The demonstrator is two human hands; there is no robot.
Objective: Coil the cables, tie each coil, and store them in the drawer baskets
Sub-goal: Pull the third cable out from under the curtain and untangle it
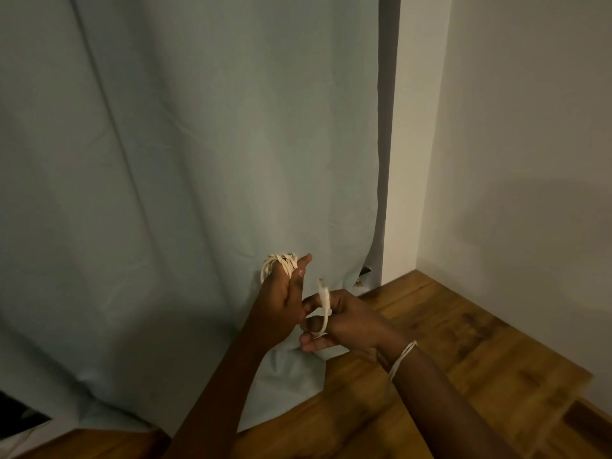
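The left hand [281, 303] has its fingers upright, nearly straight, with a white cable coil [280, 263] wound round them. Just right of the coil, the right hand [341, 321] pinches the cable's free end [324, 301]. Behind hangs a curtain [185, 160]; below lies a wooden floor [447, 342].
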